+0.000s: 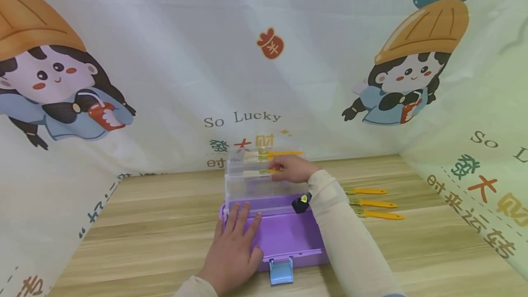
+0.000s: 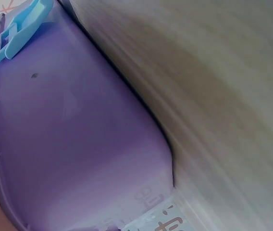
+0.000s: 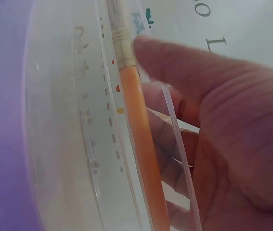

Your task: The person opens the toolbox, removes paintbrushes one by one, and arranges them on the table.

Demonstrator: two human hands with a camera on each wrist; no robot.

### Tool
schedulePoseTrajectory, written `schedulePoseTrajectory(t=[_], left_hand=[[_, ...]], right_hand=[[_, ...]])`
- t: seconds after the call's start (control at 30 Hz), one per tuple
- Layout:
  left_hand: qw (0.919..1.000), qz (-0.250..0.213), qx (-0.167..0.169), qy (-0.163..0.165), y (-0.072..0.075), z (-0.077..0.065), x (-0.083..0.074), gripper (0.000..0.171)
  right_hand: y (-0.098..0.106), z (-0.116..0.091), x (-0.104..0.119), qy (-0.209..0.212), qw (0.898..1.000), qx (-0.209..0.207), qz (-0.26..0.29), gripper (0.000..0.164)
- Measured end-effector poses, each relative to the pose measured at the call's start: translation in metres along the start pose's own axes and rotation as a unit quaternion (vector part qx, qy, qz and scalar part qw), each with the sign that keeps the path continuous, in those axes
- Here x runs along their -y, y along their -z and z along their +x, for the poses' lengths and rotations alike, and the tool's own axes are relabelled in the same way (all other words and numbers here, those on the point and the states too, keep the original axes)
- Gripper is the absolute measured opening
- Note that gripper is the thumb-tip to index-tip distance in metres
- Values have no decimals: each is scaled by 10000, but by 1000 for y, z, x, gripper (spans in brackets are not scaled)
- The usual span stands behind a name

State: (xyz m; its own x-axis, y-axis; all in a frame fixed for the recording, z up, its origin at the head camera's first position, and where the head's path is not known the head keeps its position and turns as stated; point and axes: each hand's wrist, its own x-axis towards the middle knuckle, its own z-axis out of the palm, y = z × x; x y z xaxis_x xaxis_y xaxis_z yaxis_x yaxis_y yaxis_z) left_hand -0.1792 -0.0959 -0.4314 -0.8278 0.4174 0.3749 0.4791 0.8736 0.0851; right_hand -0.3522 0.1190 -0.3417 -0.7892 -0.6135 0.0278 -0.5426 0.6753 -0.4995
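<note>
A purple box (image 1: 288, 233) stands on the table with its transparent lid (image 1: 247, 187) raised at the back. My left hand (image 1: 233, 246) rests spread on the box's left side, fingers straight across its rim. At the lid, my right hand (image 1: 294, 168) pinches a paintbrush (image 3: 139, 125) with a yellow-orange handle, the thumb beside its ferrule. The brush's bristles point left in the head view. Another paintbrush (image 1: 284, 153) lies level higher up on the lid. A light blue latch (image 1: 281, 272) hangs at the box's front. The left wrist view shows the box's purple side wall (image 2: 79, 125).
Several paintbrushes with yellow handles (image 1: 377, 204) lie on the wood-patterned table (image 1: 165, 223) to the right of the box, partly behind the right sleeve. A printed cloth (image 1: 185, 58) hangs behind and along the sides. A small black object (image 1: 301, 203) sits under the right wrist.
</note>
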Motion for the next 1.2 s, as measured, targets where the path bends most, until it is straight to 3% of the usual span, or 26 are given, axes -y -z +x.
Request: schedulePoseTrajectory(t=[0.2,0.77,1.2], left_hand=[[10000,-4,-73,-51,-1,0,-1,64],[10000,4,-17,4,2,-1,0,57],[10000,-8,17,6,3,-2,0,53]], right_hand=[[2,-3,1,-251,9996,0,130,37],[-1,0,1,-265,9991,116,323,36],[-4,1,3,-97,9999,-19,20,32]])
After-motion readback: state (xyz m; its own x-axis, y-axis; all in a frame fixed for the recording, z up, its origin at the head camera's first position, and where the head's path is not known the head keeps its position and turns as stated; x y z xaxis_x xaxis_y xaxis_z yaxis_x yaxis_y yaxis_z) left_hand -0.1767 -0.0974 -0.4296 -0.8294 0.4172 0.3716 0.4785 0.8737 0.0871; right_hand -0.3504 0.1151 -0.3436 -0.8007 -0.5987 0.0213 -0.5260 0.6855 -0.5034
